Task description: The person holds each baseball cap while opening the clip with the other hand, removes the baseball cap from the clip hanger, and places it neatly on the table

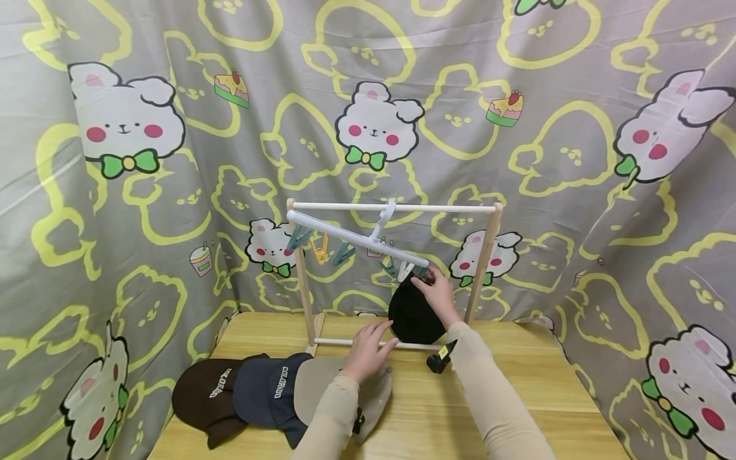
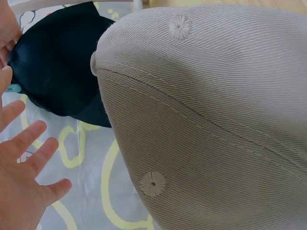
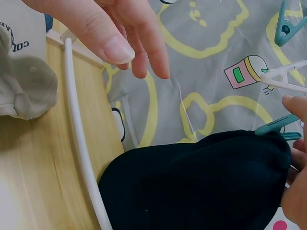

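A black baseball cap (image 1: pixel 415 314) hangs below the low right end of a pale clip hanger (image 1: pixel 356 239), which tilts on the rack's top rod. My right hand (image 1: pixel 438 295) holds the cap's upper edge, its fingers partly behind the fabric in the right wrist view. Right there a teal clothespin (image 3: pixel 276 126) meets the cap's edge. A white clothespin (image 3: pixel 285 75) is close to that hand's fingertip. With fingers spread in the left wrist view, my left hand (image 1: pixel 369 350) is near the cap's lower left side and holds nothing.
Brown (image 1: pixel 198 395), navy (image 1: pixel 259 390) and beige (image 1: pixel 317 391) caps overlap in a row on the wooden table (image 1: pixel 437 415), front left. The wooden rack (image 1: pixel 482 271) has a low white bar (image 1: pixel 345 342). More clothespins (image 1: pixel 319 250) dangle from the hanger's left. A printed curtain (image 1: pixel 356 57) surrounds the table.
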Demonstrator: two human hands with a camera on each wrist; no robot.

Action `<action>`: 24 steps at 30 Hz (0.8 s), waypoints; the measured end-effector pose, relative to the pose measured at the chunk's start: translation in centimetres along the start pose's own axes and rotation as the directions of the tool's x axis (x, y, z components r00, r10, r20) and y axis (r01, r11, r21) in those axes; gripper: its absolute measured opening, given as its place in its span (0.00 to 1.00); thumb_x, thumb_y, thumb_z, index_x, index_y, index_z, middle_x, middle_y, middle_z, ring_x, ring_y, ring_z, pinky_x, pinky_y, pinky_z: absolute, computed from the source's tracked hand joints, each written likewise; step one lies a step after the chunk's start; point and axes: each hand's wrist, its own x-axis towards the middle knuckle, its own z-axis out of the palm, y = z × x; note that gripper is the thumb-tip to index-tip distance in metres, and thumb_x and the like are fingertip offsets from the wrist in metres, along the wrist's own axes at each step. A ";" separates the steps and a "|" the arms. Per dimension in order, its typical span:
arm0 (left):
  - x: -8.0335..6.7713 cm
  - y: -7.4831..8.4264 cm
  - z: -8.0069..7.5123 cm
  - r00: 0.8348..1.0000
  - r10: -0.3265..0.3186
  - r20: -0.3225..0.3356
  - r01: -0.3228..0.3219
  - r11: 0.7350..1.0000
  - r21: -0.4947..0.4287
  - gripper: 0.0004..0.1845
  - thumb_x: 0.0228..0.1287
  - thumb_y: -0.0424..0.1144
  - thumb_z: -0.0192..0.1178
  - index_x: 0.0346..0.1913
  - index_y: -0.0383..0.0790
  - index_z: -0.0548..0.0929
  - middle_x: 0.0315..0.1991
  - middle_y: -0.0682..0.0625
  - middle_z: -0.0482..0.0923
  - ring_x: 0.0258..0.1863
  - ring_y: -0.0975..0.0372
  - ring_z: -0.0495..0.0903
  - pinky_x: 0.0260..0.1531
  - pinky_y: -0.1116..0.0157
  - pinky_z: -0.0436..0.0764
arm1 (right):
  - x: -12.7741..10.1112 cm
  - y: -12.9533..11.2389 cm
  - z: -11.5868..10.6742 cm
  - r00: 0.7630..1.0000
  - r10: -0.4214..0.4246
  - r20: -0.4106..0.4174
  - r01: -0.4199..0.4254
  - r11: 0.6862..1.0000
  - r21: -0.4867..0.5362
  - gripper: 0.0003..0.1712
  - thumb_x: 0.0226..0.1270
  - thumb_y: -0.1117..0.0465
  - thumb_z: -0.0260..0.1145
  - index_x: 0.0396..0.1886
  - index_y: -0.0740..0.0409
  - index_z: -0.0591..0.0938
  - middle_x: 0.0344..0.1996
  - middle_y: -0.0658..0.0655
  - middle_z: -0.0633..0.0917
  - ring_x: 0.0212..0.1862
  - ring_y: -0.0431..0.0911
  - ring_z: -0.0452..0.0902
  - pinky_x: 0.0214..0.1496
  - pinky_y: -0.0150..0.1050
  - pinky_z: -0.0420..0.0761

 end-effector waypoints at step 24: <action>1.5 0.7 0.0 1.000 0.009 -0.024 -0.009 1.000 0.010 0.26 0.72 0.55 0.51 0.67 0.47 0.73 0.61 0.44 0.76 0.60 0.50 0.75 0.62 0.47 0.71 | -0.6 -0.6 -0.5 0.993 -0.008 -0.118 0.015 0.998 0.060 0.24 0.62 0.54 0.70 0.49 0.67 0.78 0.44 0.69 0.85 0.46 0.58 0.81 0.49 0.46 0.78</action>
